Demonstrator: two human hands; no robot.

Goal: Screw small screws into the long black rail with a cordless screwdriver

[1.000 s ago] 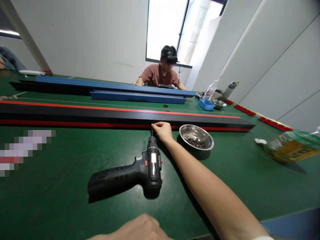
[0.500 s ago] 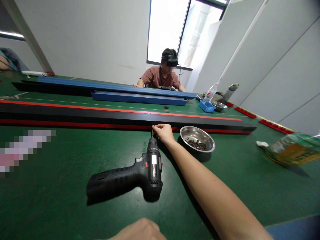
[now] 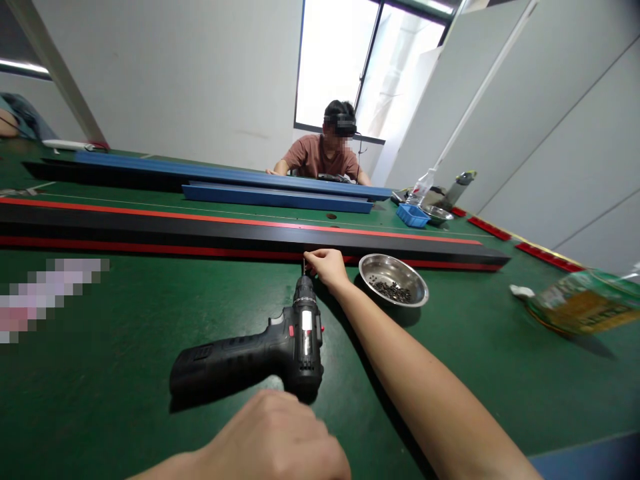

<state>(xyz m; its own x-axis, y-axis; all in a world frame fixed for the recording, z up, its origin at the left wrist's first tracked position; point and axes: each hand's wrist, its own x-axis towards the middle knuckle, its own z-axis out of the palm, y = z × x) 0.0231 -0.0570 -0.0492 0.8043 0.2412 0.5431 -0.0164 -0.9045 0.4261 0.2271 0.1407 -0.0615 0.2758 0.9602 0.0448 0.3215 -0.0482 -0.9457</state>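
Observation:
A black cordless drill (image 3: 306, 340) lies on its side on the green table, its handle to the left and its bit facing the long bar. My right hand (image 3: 325, 267) pinches the tip of the drill bit (image 3: 305, 267) between thumb and fingers. Whether a screw sits there is hidden by the fingertips. Low in the view is my left hand (image 3: 275, 437), knuckles up, just behind the drill's rear end; its fingers are mostly hidden. Right of my right hand stands a steel bowl (image 3: 367, 270) with many small dark screws (image 3: 393, 291) in it.
A long black bar with red edges (image 3: 225, 233) crosses the table beyond the drill. Blue profiles (image 3: 280, 197) lie farther back, before a seated person (image 3: 325, 153). A blue basket (image 3: 413, 215) stands at the back right, a green-yellow plastic bag or container (image 3: 580, 303) at the right.
My left hand has moved up from the bottom edge toward the drill's rear. My right hand stays at the bit, and the drill lies nearly as before.

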